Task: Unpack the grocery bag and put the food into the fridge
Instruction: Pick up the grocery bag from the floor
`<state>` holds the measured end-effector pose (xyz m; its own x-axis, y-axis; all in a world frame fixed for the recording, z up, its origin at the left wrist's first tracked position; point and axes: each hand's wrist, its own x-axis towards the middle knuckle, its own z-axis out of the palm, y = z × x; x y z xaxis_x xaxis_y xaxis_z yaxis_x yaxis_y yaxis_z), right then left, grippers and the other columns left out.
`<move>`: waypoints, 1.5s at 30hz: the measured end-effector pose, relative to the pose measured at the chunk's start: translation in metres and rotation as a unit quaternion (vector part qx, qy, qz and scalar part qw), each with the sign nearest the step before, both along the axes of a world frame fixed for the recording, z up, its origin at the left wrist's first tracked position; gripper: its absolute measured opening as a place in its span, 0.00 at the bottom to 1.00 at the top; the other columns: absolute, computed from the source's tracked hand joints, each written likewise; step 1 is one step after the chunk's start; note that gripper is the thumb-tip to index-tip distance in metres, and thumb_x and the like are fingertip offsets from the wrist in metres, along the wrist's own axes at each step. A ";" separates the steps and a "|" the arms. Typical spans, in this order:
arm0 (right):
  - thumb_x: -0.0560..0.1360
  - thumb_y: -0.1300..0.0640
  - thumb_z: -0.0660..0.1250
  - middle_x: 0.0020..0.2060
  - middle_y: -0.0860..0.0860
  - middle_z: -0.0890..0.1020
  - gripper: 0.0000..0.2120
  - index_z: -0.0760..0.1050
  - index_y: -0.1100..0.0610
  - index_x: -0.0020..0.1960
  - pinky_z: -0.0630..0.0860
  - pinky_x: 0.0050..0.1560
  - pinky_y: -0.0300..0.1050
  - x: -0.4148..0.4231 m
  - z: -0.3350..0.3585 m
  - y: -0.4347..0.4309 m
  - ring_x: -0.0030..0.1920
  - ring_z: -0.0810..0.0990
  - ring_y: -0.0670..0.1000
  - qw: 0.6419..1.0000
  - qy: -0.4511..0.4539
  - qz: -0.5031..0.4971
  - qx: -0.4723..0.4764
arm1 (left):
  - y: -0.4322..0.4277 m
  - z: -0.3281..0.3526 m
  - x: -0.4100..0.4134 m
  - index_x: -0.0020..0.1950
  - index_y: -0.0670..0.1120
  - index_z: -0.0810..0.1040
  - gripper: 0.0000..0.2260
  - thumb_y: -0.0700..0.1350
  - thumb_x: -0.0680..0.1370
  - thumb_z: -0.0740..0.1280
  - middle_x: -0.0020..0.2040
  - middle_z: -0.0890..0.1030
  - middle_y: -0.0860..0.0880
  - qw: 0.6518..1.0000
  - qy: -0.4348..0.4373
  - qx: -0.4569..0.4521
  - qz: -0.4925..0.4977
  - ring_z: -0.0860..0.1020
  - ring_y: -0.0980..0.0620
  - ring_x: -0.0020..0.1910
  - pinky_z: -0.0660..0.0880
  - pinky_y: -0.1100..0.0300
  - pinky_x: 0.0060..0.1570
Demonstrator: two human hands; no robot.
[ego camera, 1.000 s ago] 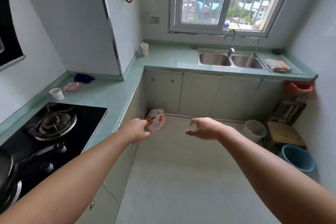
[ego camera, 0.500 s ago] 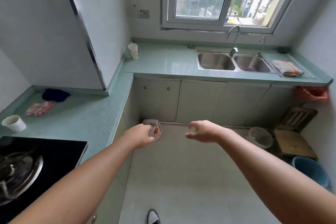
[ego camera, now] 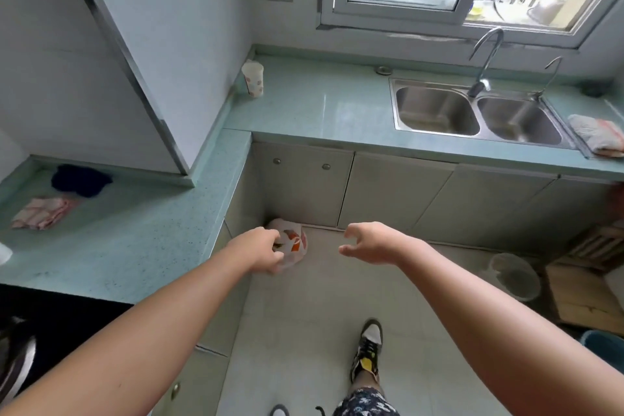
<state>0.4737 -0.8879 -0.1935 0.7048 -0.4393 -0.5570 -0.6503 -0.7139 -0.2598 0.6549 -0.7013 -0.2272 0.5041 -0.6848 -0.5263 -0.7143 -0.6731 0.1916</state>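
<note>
A white plastic grocery bag (ego camera: 294, 244) with orange and green print lies on the floor, in the corner where the two cabinet runs meet. Both my arms are stretched out in front of me above the floor. My left hand (ego camera: 260, 250) overlaps the bag's left side in the view, with its fingers loosely curled and nothing in them. My right hand (ego camera: 368, 243) hovers to the right of the bag, fingers loosely bent and apart, and holds nothing. No fridge is in view.
An L-shaped green counter (ego camera: 141, 240) runs along the left and back, with a paper cup (ego camera: 253, 78), folded cloths (ego camera: 42, 213) and a double sink (ego camera: 472, 115). On the floor at right stand a clear bin (ego camera: 516, 275) and a wooden stool (ego camera: 584, 294). My shoe (ego camera: 368, 348) is on the tiled floor.
I have walked closer to the corner and the view has tilted down. The bag looks nearer and my foot has come into view. Both hands stay held out and hold nothing.
</note>
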 end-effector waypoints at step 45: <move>0.81 0.51 0.61 0.62 0.57 0.74 0.26 0.60 0.51 0.77 0.77 0.55 0.55 0.296 -0.569 -0.233 0.61 0.76 0.60 0.949 0.133 0.282 0.051 | -0.192 -0.551 0.181 0.78 0.50 0.61 0.28 0.53 0.79 0.62 0.70 0.70 0.42 0.950 0.192 0.118 0.216 0.72 0.41 0.67 0.73 0.46 0.62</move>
